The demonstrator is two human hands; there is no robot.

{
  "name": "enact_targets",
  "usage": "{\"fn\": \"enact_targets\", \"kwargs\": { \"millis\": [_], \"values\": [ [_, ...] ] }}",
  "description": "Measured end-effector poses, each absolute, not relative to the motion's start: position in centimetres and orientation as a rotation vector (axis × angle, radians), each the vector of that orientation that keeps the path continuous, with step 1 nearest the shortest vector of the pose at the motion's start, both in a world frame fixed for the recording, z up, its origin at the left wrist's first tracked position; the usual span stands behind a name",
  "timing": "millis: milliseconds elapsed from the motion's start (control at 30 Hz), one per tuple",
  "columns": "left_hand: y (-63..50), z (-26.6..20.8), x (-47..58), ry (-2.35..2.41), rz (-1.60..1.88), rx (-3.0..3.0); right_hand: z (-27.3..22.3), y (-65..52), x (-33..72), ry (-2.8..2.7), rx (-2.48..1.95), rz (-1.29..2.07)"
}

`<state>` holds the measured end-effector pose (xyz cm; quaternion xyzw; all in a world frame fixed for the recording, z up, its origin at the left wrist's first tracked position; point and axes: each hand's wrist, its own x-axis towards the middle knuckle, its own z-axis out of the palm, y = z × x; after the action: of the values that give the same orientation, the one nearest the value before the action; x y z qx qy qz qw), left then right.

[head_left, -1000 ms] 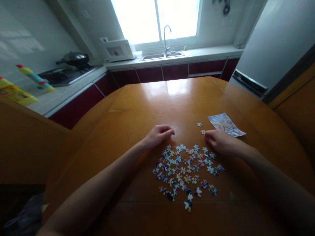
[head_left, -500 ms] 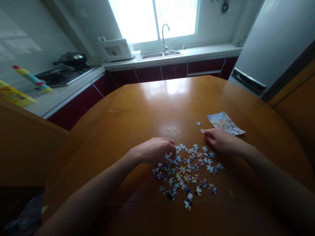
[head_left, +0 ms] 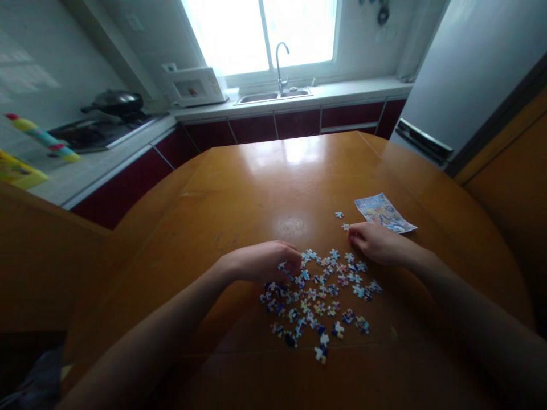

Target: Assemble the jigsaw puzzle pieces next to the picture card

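Note:
Many small jigsaw puzzle pieces [head_left: 318, 293] lie loosely spread on the wooden table [head_left: 239, 199]. My left hand [head_left: 269, 262] is at the upper left of this spread, its fingers curled down among the pieces; whatever is under the fingertips is hidden. Farther right, my right hand [head_left: 371, 242] rests with fingers drawn together, just beside a single pale puzzle piece [head_left: 345, 226]. Another lone puzzle piece [head_left: 339, 214] sits a little beyond it. Behind the right hand is a printed picture sheet [head_left: 384, 212], its lower edge partly covered by that hand.
Beyond the table runs a counter with a sink [head_left: 258, 98], a tap [head_left: 280, 68] and a white microwave [head_left: 196, 86]. At left are a stove with a dark pan [head_left: 117, 102] and a colourful bottle [head_left: 43, 138]. A fridge [head_left: 461, 74] stands at right.
The whole view has shifted slightly, moving the scene a little left. My left fingers have curled in closer over the pieces. My right hand stays by the lone piece.

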<state>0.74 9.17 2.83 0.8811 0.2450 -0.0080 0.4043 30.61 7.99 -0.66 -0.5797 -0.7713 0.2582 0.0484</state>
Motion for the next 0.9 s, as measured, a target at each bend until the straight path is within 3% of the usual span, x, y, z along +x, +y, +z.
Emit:
{"fn": "enact_targets", "kwargs": {
  "millis": [267, 533, 900],
  "values": [
    [10.6, 2.8, 0.1, 0.655, 0.057, 2.025, -1.1, 8.1, 30.7, -2.353, -1.766, 0.754],
    [12.2, -2.0, 1.3, 0.956, 0.737, 1.805, -0.5, 8.0, 30.5, -2.356, -1.777, 0.749],
    [11.9, -3.6, 1.8, 1.143, 0.855, 1.954, -0.4, 8.0, 30.3, -2.339, -1.783, 0.741]
  ]
}}
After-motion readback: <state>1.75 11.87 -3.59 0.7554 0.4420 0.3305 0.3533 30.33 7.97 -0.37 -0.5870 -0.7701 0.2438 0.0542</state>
